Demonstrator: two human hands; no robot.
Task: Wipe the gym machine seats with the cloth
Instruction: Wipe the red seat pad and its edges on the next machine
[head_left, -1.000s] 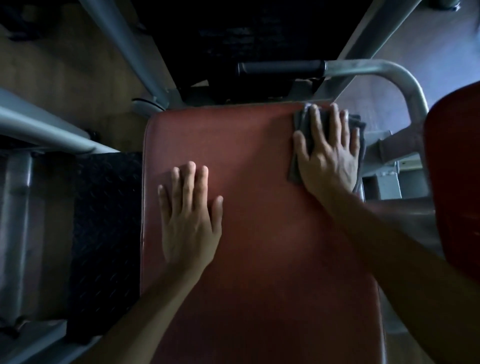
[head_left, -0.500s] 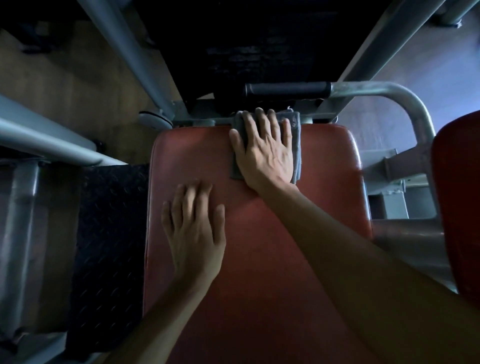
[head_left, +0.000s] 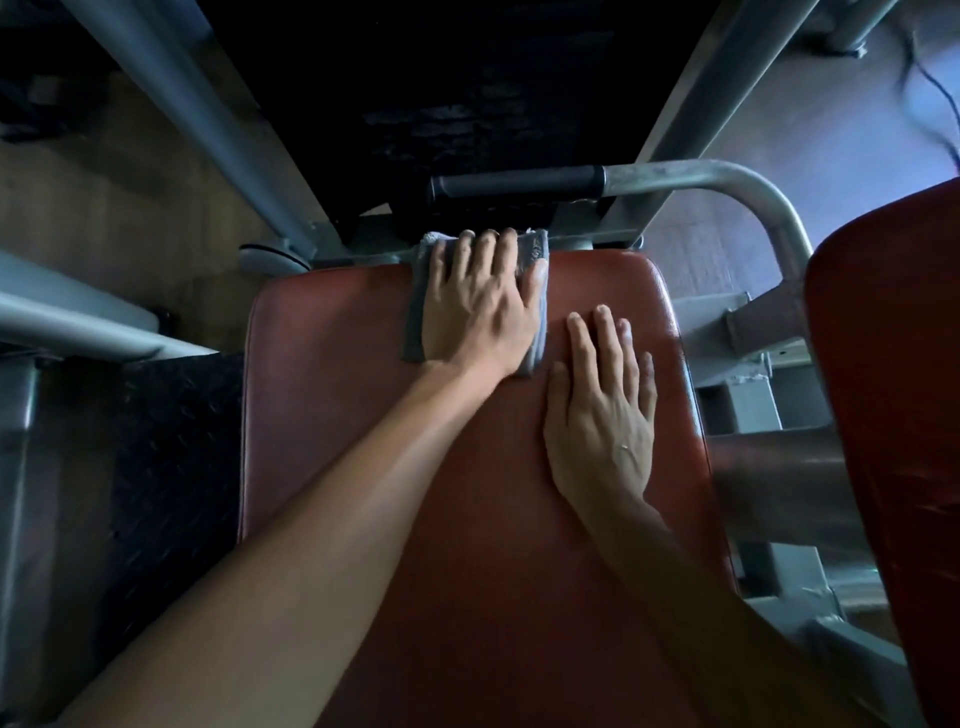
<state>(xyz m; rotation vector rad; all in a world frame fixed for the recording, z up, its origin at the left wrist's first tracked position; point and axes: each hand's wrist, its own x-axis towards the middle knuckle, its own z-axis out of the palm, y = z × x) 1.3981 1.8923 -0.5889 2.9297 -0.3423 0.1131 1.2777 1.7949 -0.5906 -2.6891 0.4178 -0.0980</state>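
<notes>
The cloth (head_left: 414, 317) has passed from my right hand (head_left: 602, 415), now open flat on the seat (head_left: 332, 395), to my flat, pressing left hand (head_left: 478, 306), so the far-left strip probably comes next

No lettering, label, brand mark, number or sign can be read anywhere in the dim view; none on the red seat (head_left: 363, 415), none on the grey cloth (head_left: 415, 322), none on the metal frame (head_left: 753, 208).
</notes>
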